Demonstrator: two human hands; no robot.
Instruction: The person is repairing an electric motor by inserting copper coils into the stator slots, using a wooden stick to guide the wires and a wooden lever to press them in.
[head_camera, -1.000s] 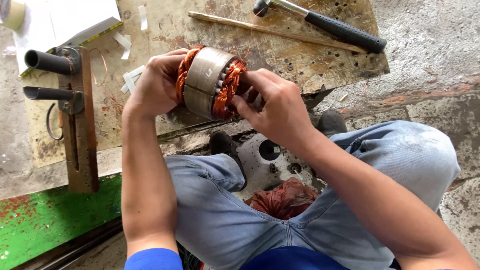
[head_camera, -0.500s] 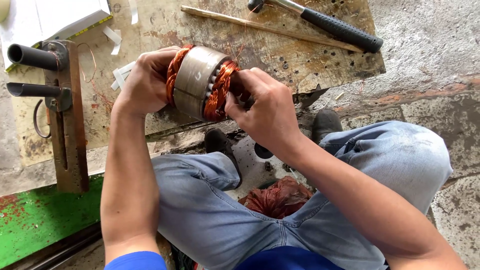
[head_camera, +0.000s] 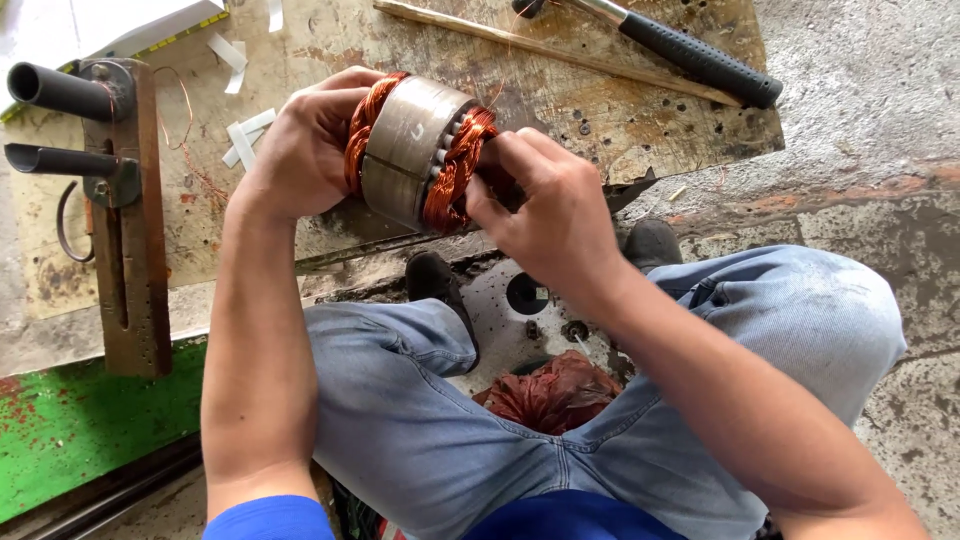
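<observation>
A worn wooden board lies beyond both hands. On it, past the right hand, rest a black-handled hammer and a thin wooden stick. Left of the left hand lie white paper strips and a metal jig.

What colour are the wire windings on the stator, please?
The windings are shiny copper-orange, clearest in the head view.

The grey cylindrical steel stator core looks matt and faintly scuffed, its coiled copper windings glossy orange. The worn wooden board is rough, stained and pitted. Near its far edge, the hammer has a matt black textured rubber grip. The blue denim trousers look soft, faded.
</observation>
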